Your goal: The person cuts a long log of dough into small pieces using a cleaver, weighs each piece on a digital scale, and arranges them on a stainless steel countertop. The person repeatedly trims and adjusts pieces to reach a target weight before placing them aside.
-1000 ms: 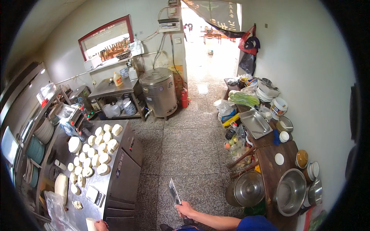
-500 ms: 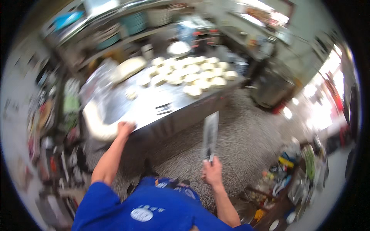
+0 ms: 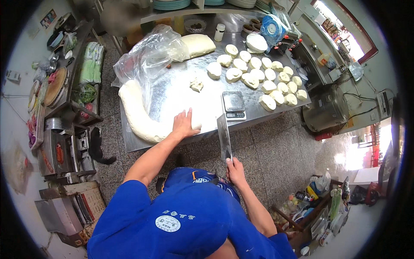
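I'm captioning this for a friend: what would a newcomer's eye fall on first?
Probably the dough pieces, spread in a pale cluster over the right part of the metal table. Next comes the thick dough roll curving around the table's near left corner, the left hand at its end. The broad knife in the right hand also stands out, its blade pointing toward the table.

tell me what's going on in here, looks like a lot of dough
A person in a blue shirt stands at a metal table. The left hand lies, fingers extended, on one end of a long, curved dough roll. The right hand grips a cleaver by its handle, the blade pointing toward the table beside a small scale. Many separate dough pieces sit farther right on the table.
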`<state>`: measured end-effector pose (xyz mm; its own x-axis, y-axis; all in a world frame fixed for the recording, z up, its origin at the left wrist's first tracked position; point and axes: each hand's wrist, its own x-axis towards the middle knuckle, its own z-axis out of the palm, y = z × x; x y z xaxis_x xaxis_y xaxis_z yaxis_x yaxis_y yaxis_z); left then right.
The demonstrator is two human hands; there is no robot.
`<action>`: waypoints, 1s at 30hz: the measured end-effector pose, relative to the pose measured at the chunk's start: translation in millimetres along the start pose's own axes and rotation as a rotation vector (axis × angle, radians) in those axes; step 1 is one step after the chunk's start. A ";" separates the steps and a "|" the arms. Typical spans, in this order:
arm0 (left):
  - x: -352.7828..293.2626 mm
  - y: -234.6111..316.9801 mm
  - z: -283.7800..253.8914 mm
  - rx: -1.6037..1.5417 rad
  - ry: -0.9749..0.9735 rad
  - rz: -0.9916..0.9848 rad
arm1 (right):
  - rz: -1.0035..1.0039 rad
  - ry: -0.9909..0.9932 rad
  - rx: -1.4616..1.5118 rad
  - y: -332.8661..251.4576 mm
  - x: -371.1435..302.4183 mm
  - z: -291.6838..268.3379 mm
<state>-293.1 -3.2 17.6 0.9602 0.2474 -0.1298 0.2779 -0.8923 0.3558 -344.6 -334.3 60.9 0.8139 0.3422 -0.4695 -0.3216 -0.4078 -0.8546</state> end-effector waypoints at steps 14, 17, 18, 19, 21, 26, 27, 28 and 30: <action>54.5 -8.7 -2.5 0.016 -0.191 0.016 | -0.141 0.096 -0.486 -12.2 92.0 0.3; 59.4 -22.5 0.2 -0.145 -0.129 -0.022 | -0.111 0.100 -0.476 -5.2 104.4 -20.7; 59.5 -26.9 -0.7 -0.196 -0.120 -0.006 | -0.097 0.108 -0.481 -3.6 108.7 -27.7; 58.4 -29.6 -4.3 -0.248 -0.112 0.009 | -0.120 0.138 -0.462 -6.7 110.5 -33.9; 59.0 -19.9 -14.8 -0.352 -0.128 0.067 | -0.123 0.160 -0.448 -1.6 117.4 -49.5; 76.5 17.4 -9.4 -0.405 0.047 0.184 | -0.108 0.203 -0.441 3.4 117.4 -58.6; 90.4 21.0 1.0 -0.380 0.061 0.167 | -0.065 0.154 -0.384 4.3 120.9 -58.7; 100.2 26.2 11.7 -0.360 0.073 0.145 | -0.047 0.142 -0.388 -0.4 120.3 -58.8; 125.9 49.9 15.1 -0.196 -0.114 0.016 | -0.030 0.129 -0.391 -19.6 121.7 -55.0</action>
<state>-158.8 -22.4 5.0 0.9581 0.1798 -0.2229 0.2739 -0.8025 0.5301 -212.6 -331.2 32.7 0.8822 0.2601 -0.3925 -0.1088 -0.6983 -0.7074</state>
